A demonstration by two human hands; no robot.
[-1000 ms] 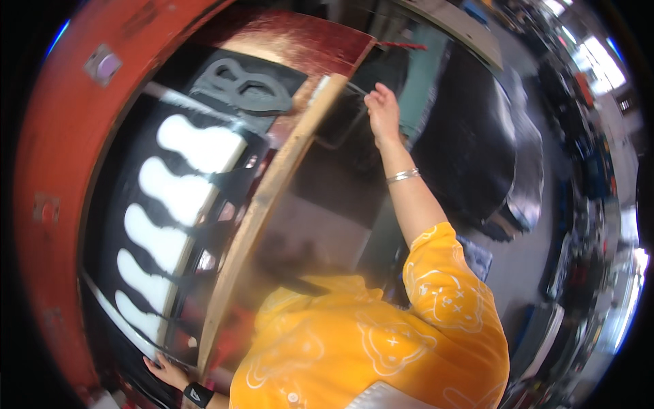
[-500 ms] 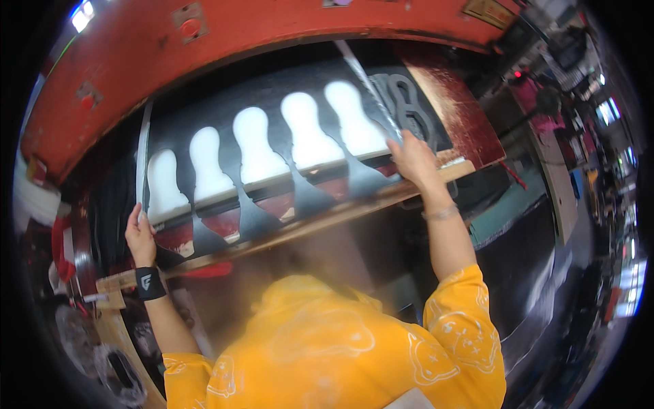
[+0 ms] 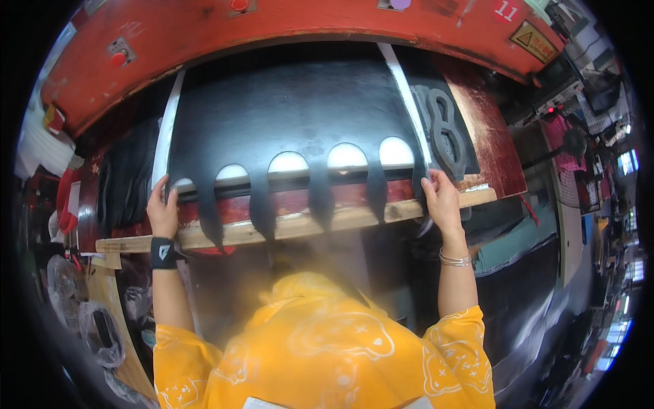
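Observation:
A wide black sheet (image 3: 286, 102) lies in front of me, its near edge cut into rounded notches with narrow tongues between them. White surface (image 3: 347, 155) shows through the notches. The tongues hang over a pale wooden rail (image 3: 300, 228). My left hand (image 3: 162, 210) pinches the sheet's near left corner, by the lower end of a white strip (image 3: 165, 136). At the near right corner, my right hand (image 3: 443, 201) is closed on the sheet's edge, below a second white strip (image 3: 409, 109).
An orange-red machine beam (image 3: 300, 20) with red buttons (image 3: 118, 58) spans the far side. Grey outline-shaped offcuts (image 3: 446, 133) lie on the dark red table (image 3: 501, 150) at right. Black scraps (image 3: 129, 177) are piled at left. Clear plastic bags (image 3: 102, 334) sit lower left.
The black sheet has slid toward me, and its solid part now covers most of the white area. Both hands have come nearer with it. The view has also turned.

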